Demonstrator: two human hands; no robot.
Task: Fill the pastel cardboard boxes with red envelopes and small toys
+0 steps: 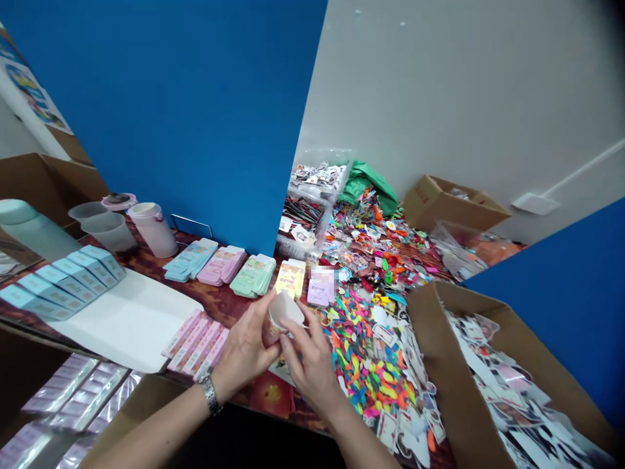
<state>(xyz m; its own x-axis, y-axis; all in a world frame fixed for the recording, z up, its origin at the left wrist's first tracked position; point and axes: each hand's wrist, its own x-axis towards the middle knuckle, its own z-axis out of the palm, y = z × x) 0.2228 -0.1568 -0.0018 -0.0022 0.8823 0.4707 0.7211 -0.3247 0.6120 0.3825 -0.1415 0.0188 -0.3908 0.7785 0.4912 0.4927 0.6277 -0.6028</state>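
A small paper box (289,309) with a white inside is held over the table's front part, its open top facing me. My left hand (247,342) is wrapped round its left side. The fingers of my right hand (312,361) grip the rim on the near right side. Just beyond are stacks of flat cartons: blue (190,259), pink (221,265), green (252,276), yellow (289,280) and purple (319,294). Left of my left hand, several folded pink boxes (198,342) lie side by side, touching a white sheet (131,319).
Several light-blue boxes (63,280) stand in a row at left, near cups (110,231) and a bottle (36,228). Colourful balloons (374,371) and small toys spread at right. A cardboard carton (432,352) of cut-outs borders them. A blue panel (195,117) rises behind.
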